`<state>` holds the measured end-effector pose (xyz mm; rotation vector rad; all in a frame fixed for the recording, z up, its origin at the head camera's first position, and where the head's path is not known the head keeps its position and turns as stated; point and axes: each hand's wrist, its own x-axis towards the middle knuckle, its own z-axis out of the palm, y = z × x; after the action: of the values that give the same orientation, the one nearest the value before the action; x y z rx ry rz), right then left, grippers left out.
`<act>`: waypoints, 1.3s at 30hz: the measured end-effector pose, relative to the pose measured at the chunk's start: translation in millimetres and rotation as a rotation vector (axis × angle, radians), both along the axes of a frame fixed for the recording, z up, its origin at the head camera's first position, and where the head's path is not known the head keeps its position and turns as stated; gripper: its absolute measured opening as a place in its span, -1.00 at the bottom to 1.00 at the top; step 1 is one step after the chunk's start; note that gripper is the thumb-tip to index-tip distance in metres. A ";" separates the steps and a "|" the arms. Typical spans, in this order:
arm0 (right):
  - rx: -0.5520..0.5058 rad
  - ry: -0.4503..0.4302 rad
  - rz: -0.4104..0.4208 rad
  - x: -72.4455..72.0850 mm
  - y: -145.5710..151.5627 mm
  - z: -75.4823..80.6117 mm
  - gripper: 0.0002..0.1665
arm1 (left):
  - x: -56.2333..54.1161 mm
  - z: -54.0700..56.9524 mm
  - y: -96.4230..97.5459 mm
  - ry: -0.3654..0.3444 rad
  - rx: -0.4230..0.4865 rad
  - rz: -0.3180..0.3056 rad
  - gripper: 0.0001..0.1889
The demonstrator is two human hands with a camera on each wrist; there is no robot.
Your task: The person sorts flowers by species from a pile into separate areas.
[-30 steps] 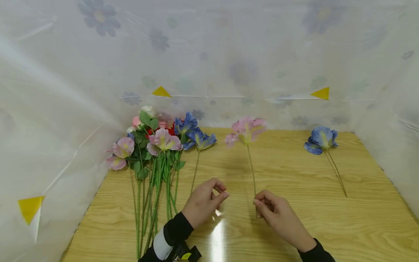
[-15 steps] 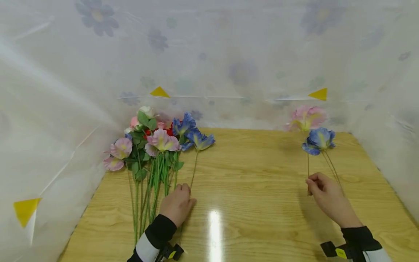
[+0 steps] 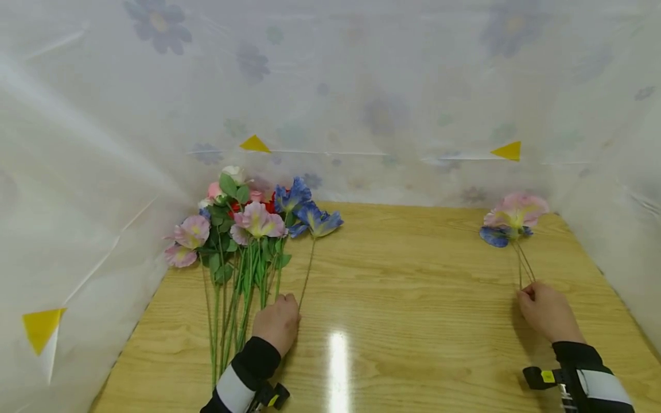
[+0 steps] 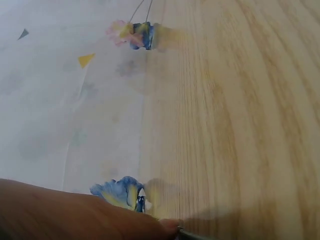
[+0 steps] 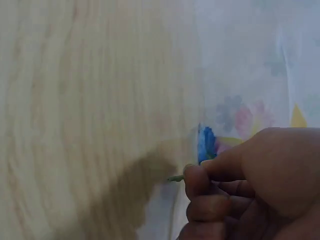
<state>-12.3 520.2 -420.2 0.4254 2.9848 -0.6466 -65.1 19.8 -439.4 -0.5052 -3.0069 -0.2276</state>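
Wood-grain tabletop (image 3: 403,321) | left hand (image 3: 277,324) grips blue iris (image 3: 321,222) stem at right edge of mixed flower bunch (image 3: 251,265) | right hand (image 3: 549,314) pinches pink iris (image 3: 518,210) stem well right of bunch, bloom overlapping second blue iris (image 3: 493,236)

Pink flower (image 3: 518,211), ruffled, yellow-throated, its thin stem pinched in the right hand (image 3: 551,312); the bloom overlaps and partly hides a second blue flower (image 3: 494,236) near the table's (image 3: 403,287) far right corner. First blue flower (image 3: 319,221), beside the mixed bunch (image 3: 253,269), bloom pointing away, stem gripped by the left hand (image 3: 277,325).
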 end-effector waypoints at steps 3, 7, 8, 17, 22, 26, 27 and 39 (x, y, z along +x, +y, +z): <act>-0.011 -0.051 -0.029 1.3 6.3 -5.3 -0.58 | -0.5 0.2 1.2 0.010 0.002 0.022 -0.75; -0.008 -0.100 -0.044 3.1 12.3 -9.0 -0.52 | -1.8 2.9 3.0 -0.048 0.024 0.057 -0.74; -0.004 -0.105 -0.041 3.1 13.5 -9.3 -0.52 | -2.1 4.1 3.4 -0.072 0.029 0.064 -0.74; 0.007 -0.143 -0.056 4.6 17.3 -12.8 -0.59 | -3.7 3.6 -5.0 -0.130 0.112 0.004 -0.79; 0.019 -0.147 -0.058 4.4 16.3 -9.7 -0.63 | -3.1 5.6 -9.1 -0.179 0.181 -0.025 -0.77; 0.020 -0.180 -0.082 5.6 16.0 -6.6 -0.57 | -2.8 9.9 -10.9 -0.281 0.297 -0.041 -0.77; 0.027 -0.183 -0.094 7.0 15.3 -5.9 -0.55 | -2.9 11.1 -10.7 -0.301 0.325 -0.047 -0.81; -0.053 0.102 0.149 15.9 -89.8 9.9 -0.61 | -4.5 31.3 5.0 -0.410 0.542 -0.185 -0.92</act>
<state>3.7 430.4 -410.3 0.1696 3.0481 -0.7521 -69.5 24.7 -408.1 -0.7429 -3.0536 -1.2530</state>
